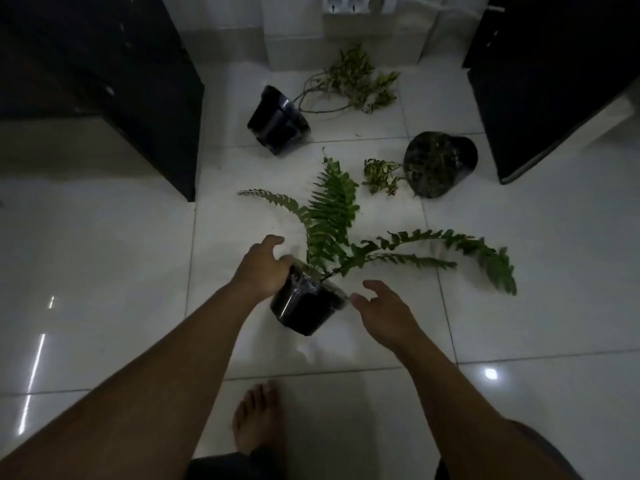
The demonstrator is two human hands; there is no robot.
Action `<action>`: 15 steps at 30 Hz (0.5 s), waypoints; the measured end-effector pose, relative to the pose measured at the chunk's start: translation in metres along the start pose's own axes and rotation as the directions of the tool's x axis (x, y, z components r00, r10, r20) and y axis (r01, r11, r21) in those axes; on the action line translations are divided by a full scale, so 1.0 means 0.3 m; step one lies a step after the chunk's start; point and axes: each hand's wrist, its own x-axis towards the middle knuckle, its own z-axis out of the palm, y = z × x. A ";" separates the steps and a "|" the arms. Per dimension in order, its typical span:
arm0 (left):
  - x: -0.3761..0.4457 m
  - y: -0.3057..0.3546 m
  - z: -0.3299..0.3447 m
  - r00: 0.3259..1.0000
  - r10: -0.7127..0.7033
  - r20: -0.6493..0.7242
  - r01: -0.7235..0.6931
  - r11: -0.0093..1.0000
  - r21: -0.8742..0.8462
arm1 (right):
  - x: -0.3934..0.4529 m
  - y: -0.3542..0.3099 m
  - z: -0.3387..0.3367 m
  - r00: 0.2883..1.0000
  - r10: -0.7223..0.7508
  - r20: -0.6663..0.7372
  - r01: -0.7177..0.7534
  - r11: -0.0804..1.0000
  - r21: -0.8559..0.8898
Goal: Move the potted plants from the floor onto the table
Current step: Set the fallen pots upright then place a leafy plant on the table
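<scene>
A green fern in a black pot (304, 308) is tilted over the white tiled floor, its fronds spreading up and right. My left hand (261, 268) grips the pot's left rim. My right hand (382, 308) hovers open just right of the pot, fingers spread, barely apart from it. Farther back, a black pot with a yellowish branchy plant (277, 123) lies on its side. To the right, a third black pot with a small wilted plant (438, 164) also lies tipped over.
Dark furniture (114, 84) stands at the left and more dark furniture (554, 88) at the right, with a tiled gap between. A white power strip (356, 3) sits at the far wall. My bare foot (258, 419) is on the floor below the fern.
</scene>
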 end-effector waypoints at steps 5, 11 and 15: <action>0.089 -0.040 0.091 0.992 -0.123 0.021 0.124 0.991 -0.056 | 0.192 0.009 0.087 0.955 0.247 0.167 -0.265 0.960 0.096; 0.090 -0.045 0.156 0.983 -0.182 -0.006 0.180 0.976 -0.119 | 0.250 0.049 0.154 0.942 0.223 0.251 -0.284 0.928 0.242; 0.056 -0.031 0.169 0.979 -0.199 -0.048 0.184 0.956 -0.227 | 0.240 0.056 0.147 0.963 0.179 0.201 -0.237 0.918 0.318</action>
